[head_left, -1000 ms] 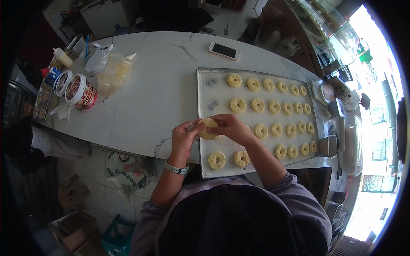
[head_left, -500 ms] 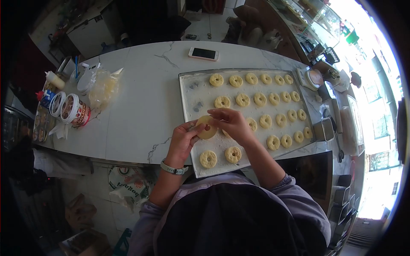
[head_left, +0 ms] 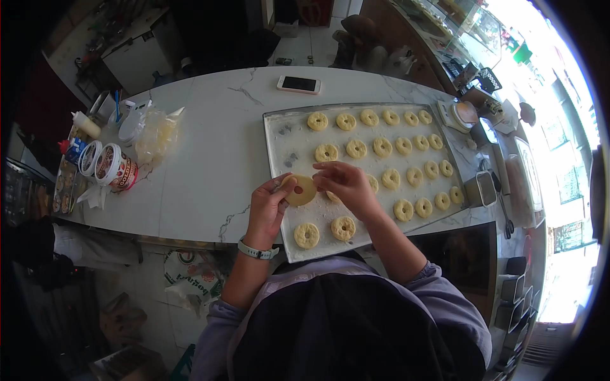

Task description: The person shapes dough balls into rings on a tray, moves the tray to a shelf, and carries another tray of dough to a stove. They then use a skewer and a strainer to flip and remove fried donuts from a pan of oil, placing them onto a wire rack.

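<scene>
My left hand (head_left: pixel 270 202) holds a smooth, pale yellow doughnut (head_left: pixel 304 194) by its left side, thumb on its face; its centre hole shows. Close against the doughnut's right edge is my right hand (head_left: pixel 345 185), with thumb and fingertips drawn together. Whether they pinch the edge or something small is hidden. Both hands are above a large metal baking tray (head_left: pixel 279 143) with rows of ring doughnuts, rougher on top than the held one. Two of these, a left doughnut (head_left: pixel 306 235) and a right doughnut (head_left: pixel 343 228), lie just below my hands.
A phone (head_left: pixel 298 84) lies on the marble table (head_left: pixel 203 171) beyond the tray. Tubs (head_left: pixel 113 166), a plastic bag (head_left: pixel 154 136) and a squeeze bottle (head_left: pixel 86 124) stand at left. At right are a scale (head_left: pixel 459 115), a metal tin (head_left: pixel 481 189) and scissors (head_left: pixel 508 223).
The doughnut and my left hand have shifted slightly left, and the doughnut's angle has changed a little. My right hand stays by its right edge. The whole view has shifted slightly.
</scene>
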Available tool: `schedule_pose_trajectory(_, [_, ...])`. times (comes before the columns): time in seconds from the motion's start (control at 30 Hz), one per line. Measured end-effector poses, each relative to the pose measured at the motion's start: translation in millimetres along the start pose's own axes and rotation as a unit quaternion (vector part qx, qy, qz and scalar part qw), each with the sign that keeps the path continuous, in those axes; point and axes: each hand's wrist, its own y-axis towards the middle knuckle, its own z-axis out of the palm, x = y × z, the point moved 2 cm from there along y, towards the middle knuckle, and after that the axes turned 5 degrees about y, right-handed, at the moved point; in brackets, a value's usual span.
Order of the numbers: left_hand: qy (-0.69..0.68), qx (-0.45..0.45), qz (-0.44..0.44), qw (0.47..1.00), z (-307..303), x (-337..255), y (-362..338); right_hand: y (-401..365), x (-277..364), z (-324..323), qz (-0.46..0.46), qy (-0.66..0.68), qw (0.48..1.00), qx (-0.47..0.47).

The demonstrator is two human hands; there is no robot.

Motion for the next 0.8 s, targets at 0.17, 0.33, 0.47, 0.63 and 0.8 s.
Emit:
schedule_pose_trajectory(0.17, [-0.036,-0.006,0.021,0.999,5.8,-3.1,-1.6,-3.0,-5.6,6.7,-0.005,0.017,1.0,-0.001])
schedule_pose_trajectory(0.33, [0.06,0.064,-0.025,0.996,1.0,-0.3,-1.8,-3.2,-1.1,10.5,-0.048,-0.072,0.996,-0.001])
schedule_pose_trajectory(0.47, [0.053,-0.012,0.007,0.998,3.6,-3.5,-4.0,2.0,3.8,0.3,0.008,-0.067,0.998,-0.013])
schedule_pose_trajectory(0.63, [0.074,0.038,-0.001,0.997,4.0,-5.4,-3.3,-1.6,8.5,10.7,-0.043,-0.083,0.995,0.025])
schedule_pose_trajectory(0.8, [0.077,0.036,-0.037,0.996,5.3,-2.2,-3.5,1.2,6.6,3.3,-0.009,-0.094,0.996,0.003])
